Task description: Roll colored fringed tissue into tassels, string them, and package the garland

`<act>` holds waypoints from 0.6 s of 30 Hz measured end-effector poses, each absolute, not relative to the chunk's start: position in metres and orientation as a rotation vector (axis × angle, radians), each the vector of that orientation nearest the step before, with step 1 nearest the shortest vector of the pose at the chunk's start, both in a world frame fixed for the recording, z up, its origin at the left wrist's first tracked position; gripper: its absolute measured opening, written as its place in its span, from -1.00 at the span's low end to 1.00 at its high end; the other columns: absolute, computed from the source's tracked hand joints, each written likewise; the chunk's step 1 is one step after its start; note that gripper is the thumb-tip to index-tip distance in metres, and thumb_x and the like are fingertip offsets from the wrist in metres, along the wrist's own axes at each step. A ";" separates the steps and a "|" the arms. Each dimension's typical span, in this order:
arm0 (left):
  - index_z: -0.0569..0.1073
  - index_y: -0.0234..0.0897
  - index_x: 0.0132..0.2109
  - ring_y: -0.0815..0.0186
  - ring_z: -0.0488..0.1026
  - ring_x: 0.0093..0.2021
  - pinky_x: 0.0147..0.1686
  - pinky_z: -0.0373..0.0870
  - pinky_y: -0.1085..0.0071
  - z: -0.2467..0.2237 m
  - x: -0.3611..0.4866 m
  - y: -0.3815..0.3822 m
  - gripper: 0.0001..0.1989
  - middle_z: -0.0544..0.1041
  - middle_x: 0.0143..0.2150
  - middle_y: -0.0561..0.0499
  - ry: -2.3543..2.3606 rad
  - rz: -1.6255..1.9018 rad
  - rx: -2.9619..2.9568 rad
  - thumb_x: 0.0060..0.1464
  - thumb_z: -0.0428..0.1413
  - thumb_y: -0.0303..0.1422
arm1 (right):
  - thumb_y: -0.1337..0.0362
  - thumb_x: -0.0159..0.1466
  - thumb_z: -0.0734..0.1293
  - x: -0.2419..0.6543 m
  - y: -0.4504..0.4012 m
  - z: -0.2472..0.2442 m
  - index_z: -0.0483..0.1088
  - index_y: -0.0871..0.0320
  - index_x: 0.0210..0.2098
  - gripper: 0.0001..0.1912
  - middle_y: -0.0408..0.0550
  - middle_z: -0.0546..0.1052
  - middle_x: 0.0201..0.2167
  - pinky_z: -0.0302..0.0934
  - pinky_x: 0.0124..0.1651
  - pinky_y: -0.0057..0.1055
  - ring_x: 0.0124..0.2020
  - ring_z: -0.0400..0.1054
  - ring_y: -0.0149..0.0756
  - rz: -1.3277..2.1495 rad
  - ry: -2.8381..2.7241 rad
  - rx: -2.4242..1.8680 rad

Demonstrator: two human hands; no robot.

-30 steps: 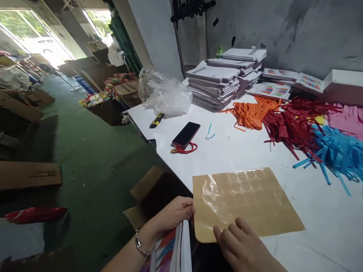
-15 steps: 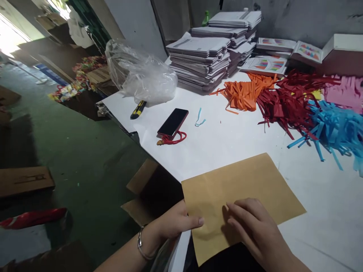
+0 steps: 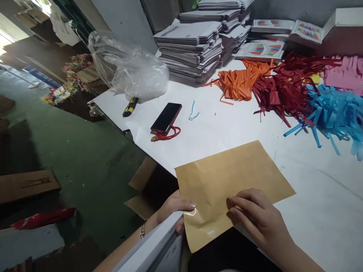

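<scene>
A glossy brown paper sheet [image 3: 227, 166] slants above the table's near corner. At its lower left, my left hand [image 3: 176, 204] grips it, thumb on top and other fingers underneath. My right hand [image 3: 258, 215] lies over the lower middle of the sheet, its fingers bent and the thumb and forefinger tips close together at the surface. Whatever is between those tips is too small to make out. Beside my left hand a white flat stack [image 3: 153, 241] with grey print slants up from below; whether that hand also bears it, I cannot tell.
On the white table [image 3: 215, 128] lie a phone [image 3: 166, 118] with a red cord, a cutter knife [image 3: 130, 107] and a plastic bag [image 3: 130, 68]. Behind are stacked white flat boxes [image 3: 187, 49] and orange [image 3: 235, 83], red and blue [image 3: 334, 113] paper strips. An open carton [image 3: 141, 173] stands below.
The view has shifted. The white flat stack has risen into view beside my left hand. The brown sheet stays in my left grip, with my right hand still over it.
</scene>
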State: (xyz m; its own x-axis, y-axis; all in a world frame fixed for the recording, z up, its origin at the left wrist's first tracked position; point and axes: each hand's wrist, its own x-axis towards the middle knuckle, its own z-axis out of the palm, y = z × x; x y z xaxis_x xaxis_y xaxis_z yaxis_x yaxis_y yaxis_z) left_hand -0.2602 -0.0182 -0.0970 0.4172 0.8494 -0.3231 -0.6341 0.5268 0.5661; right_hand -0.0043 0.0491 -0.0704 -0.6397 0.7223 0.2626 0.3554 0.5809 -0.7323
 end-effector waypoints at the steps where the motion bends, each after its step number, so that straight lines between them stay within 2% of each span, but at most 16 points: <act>1: 0.37 -0.38 -0.77 0.44 0.16 -0.87 -0.81 0.11 0.54 -0.098 -0.260 -0.018 -0.53 0.20 -0.89 0.03 0.626 0.960 0.383 0.03 0.17 -0.30 | 0.36 0.41 0.27 -0.005 0.048 -0.070 0.42 0.06 0.01 -0.79 -0.02 0.47 -0.20 0.34 -0.20 -0.34 -0.19 0.37 -0.27 0.868 -2.264 -0.850; 6: 0.40 -0.38 -0.73 0.41 0.15 -0.88 -0.84 0.08 0.53 -0.104 -0.261 -0.019 -0.57 0.21 -0.89 0.03 0.614 0.955 0.361 0.03 0.12 -0.30 | 0.39 0.39 0.28 -0.010 0.047 -0.070 0.41 0.08 0.03 -0.76 -0.02 0.48 -0.22 0.30 -0.19 -0.29 -0.21 0.35 -0.26 0.821 -2.271 -0.803; 11: 0.42 -0.40 -0.70 0.40 0.17 -0.87 -0.82 0.13 0.52 -0.104 -0.260 -0.020 -0.50 0.20 -0.89 0.01 0.616 0.857 0.323 0.11 0.04 -0.23 | 0.38 0.38 0.31 -0.015 0.046 -0.071 0.42 0.09 0.04 -0.75 -0.03 0.48 -0.23 0.26 -0.18 -0.26 -0.23 0.34 -0.26 0.825 -2.275 -0.790; 18: 0.56 -0.61 -0.42 0.39 0.21 -0.86 -0.81 0.12 0.54 -0.098 -0.258 -0.022 -0.60 0.33 -0.84 -0.01 0.715 0.814 0.281 0.04 0.13 -0.23 | 0.38 0.38 0.30 -0.025 0.050 -0.067 0.53 0.04 -0.04 -0.77 -0.07 0.45 -0.34 0.20 -0.29 -0.35 -0.33 0.29 -0.31 0.794 -2.239 -0.750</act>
